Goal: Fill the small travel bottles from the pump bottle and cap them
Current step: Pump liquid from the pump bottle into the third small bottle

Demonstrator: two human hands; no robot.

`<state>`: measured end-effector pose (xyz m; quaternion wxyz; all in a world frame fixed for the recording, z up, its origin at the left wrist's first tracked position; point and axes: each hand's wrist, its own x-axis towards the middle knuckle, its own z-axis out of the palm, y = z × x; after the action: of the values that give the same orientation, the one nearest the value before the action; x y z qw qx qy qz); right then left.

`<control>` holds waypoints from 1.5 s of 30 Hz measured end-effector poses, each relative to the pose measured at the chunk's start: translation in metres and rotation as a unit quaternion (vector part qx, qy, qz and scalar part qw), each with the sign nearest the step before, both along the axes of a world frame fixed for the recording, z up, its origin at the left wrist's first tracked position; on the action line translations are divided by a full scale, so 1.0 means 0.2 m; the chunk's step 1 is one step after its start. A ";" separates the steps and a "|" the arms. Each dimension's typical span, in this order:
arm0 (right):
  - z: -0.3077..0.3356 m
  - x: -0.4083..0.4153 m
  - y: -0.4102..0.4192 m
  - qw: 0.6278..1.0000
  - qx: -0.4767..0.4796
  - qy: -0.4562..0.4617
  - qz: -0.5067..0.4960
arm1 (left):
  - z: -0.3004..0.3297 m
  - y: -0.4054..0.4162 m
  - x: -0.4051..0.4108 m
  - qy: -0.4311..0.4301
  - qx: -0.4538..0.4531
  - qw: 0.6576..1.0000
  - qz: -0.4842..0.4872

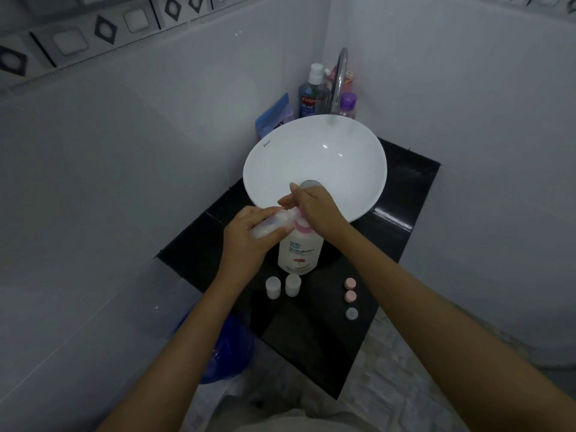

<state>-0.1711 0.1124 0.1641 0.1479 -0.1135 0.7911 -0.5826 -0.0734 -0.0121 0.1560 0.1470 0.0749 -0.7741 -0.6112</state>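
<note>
A white pump bottle [298, 252] with a pink collar stands on the black counter [358, 344] in front of the basin. My right hand [314, 208] lies on top of its pump head, which is hidden under the palm. My left hand [249, 238] holds a clear small travel bottle [274, 224] tilted, its mouth toward the pump nozzle. Two more small travel bottles [273, 287] [292, 285] stand upright just in front of the pump bottle. Three loose caps lie to the right: two pink caps [350, 283] [351, 295] and a grey-blue cap [351, 313].
A white oval basin [352, 169] with a chrome tap [338, 82] fills the back of the counter. Behind it stand a mouthwash bottle [311, 95], a purple-capped bottle [347, 106] and a blue pouch [274, 116]. A blue bucket [224, 353] sits on the floor at left. Tiled walls close in on both sides.
</note>
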 end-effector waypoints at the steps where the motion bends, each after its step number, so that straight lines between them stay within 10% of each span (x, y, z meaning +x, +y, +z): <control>1: -0.01 0.00 -0.01 1.000 -0.001 0.004 -0.007 | 0.00 0.00 0.00 -0.002 -0.001 1.000 -0.003; 45: 0.01 0.01 0.01 1.000 0.018 0.016 0.000 | 0.01 0.00 0.00 -0.005 0.003 1.000 -0.009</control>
<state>-0.1690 0.1140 0.1656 0.1368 -0.1200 0.8040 -0.5660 -0.0733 -0.0130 0.1571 0.1374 0.0710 -0.7735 -0.6146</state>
